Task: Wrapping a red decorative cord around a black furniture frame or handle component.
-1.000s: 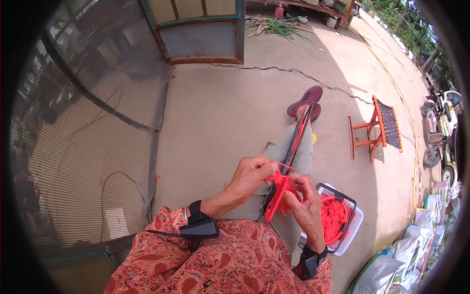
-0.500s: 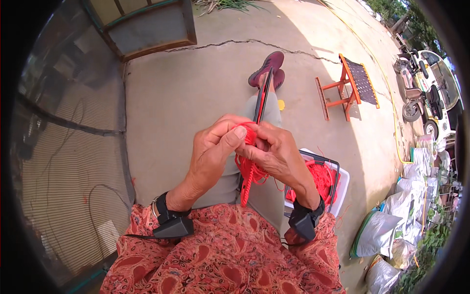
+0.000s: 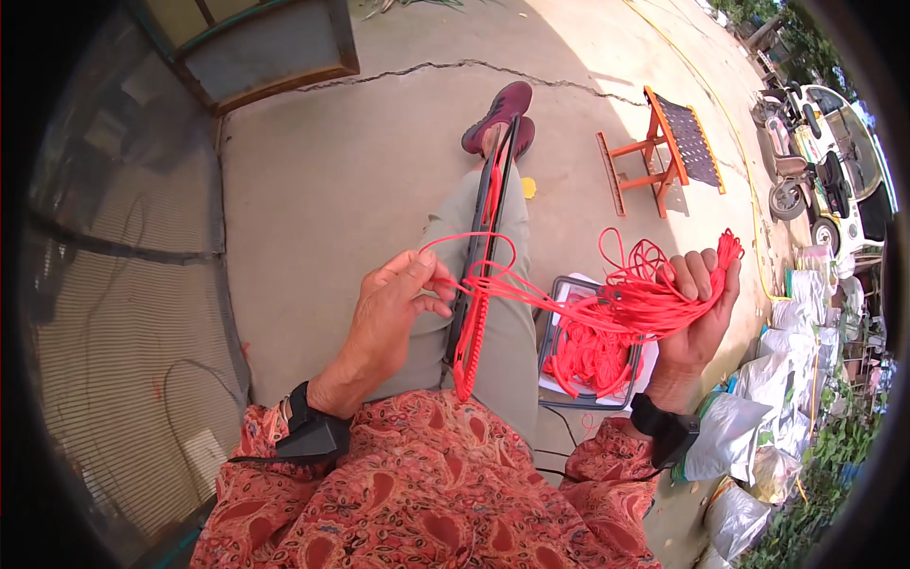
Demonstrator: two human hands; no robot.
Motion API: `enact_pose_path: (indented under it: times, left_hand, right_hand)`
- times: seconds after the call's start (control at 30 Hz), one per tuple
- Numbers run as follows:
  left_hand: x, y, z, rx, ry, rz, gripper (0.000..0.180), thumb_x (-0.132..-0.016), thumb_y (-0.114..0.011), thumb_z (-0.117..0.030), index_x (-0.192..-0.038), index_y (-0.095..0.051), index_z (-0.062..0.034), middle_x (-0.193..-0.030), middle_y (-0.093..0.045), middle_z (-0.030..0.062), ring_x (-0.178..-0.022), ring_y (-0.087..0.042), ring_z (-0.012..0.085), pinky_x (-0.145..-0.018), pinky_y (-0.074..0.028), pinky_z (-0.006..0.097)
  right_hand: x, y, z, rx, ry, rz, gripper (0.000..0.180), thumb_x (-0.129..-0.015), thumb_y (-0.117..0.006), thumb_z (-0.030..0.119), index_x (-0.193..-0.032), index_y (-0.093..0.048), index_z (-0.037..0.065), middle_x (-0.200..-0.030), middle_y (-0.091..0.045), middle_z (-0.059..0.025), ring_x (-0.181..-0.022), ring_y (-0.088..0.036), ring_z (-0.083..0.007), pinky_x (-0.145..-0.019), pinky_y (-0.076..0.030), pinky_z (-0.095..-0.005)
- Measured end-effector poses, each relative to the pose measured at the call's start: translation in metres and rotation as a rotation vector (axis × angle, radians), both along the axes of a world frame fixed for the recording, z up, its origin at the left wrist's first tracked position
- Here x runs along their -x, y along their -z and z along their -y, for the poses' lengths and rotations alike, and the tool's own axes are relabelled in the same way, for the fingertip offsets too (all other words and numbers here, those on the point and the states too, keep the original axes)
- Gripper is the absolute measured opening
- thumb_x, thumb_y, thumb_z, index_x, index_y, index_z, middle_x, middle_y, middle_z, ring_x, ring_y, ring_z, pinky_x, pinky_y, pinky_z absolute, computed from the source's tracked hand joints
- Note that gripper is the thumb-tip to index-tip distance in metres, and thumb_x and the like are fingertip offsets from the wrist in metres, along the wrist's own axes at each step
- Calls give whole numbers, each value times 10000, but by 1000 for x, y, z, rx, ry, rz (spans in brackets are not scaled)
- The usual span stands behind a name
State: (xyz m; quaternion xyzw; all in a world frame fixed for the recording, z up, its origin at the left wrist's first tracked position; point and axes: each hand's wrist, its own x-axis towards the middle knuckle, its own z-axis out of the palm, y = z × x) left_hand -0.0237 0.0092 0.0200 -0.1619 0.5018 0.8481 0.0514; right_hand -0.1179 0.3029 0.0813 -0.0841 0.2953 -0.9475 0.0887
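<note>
A long dark board [image 3: 494,204] lies along my outstretched leg, with a knotted red braid [image 3: 469,332] running down it. My left hand [image 3: 393,308] pinches a loop of red cord [image 3: 474,254] beside the board. Out to the right, my right hand [image 3: 697,308] is raised and holds a bundle of red cords [image 3: 640,299] pulled taut from the braid. Below that hand, more red cord fills a white tray [image 3: 559,296] on the ground.
An orange wooden stool [image 3: 664,152] with a woven seat stands ahead on the right. A framed panel [image 3: 275,57] leans at the top left. White sacks [image 3: 758,417] pile at the right. Parked vehicles [image 3: 825,161] stand beyond. Cracked concrete lies all around.
Both hands were together over the braid. My right hand has swung out to the right, drawing the red cords taut. My left hand stays by the board with a loop.
</note>
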Motion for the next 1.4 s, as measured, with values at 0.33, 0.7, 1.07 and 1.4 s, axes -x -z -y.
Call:
enact_pose_path:
  times: [0.33,0.7,1.07,1.4]
  left_hand:
    - [-10,-3,-19,-235,257,87,332,-959,-550,-231,-1149,-551,41,-953,-630,136,-836,-660,236,-749,-555,364]
    - [-12,-9,-26,-25,215,107,400,-909,-627,-203,-1237,-552,12,-953,-639,63,-849,-630,147,-763,-528,302]
    - [-15,-7,-28,-132,214,121,419,-920,-616,-195,-1280,-514,-7,-963,-638,65,-836,-630,152,-725,-531,313]
    - [-10,-10,-37,-534,181,161,391,-987,-483,-290,-1293,-445,-50,-735,-508,41,-532,-464,146,-453,-387,279]
  right_hand:
    - [-65,120,-127,-1065,747,432,201,-888,-634,199,-764,-505,108,-574,-375,54,-457,-360,-59,-422,-304,-219]
    - [-65,59,69,-822,-314,143,385,-863,-660,222,-1173,-594,4,-653,-535,25,-554,-480,-58,-512,-388,-223]
    - [-80,89,88,-576,-383,258,252,-865,-694,219,-970,-601,9,-644,-557,-2,-538,-516,-75,-489,-393,-218]
    - [-80,62,40,-201,-369,284,217,-803,-625,111,-676,-460,50,-464,-340,18,-382,-366,-114,-399,-286,-268]
